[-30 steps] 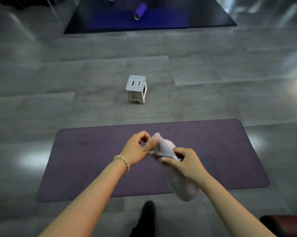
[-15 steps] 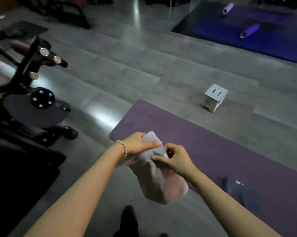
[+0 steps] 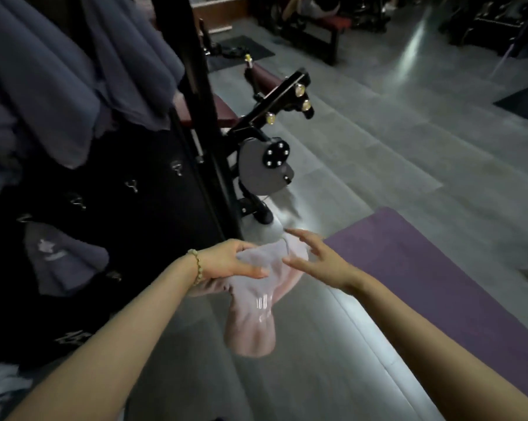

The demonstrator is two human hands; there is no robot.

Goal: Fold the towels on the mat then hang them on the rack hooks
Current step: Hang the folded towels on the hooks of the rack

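Your left hand (image 3: 231, 262), bead bracelet (image 3: 197, 266) on the wrist, grips the pale pink towel (image 3: 252, 325) at centre frame. Thumb's on top and fingers are curled under the bunched upper edge, so it's clamped on the cloth. The rest of the towel hangs down in a loose lobe below your hand, over the grey floor (image 3: 363, 141), not on the mat.

Your right hand (image 3: 316, 262) is just right of it, fingers spread apart & holding nothing. Fingertips are at the towel's upper right edge; can't tell if they touch it.

The purple mat (image 3: 445, 268) lies on the floor at right of frame, its corner just behind your right hand.

The black rack panel (image 3: 153, 226) fills the left side, w/ small metal hooks (image 3: 132, 186) in a slanted row. Blue-grey towels (image 3: 59, 74) hang at upper left. One grey towel w/ a pale logo (image 3: 63, 262) hangs at lower left, near your left forearm.

A black gym machine w/ a grey disc (image 3: 262, 173) stands behind the rack's upright, centre frame.
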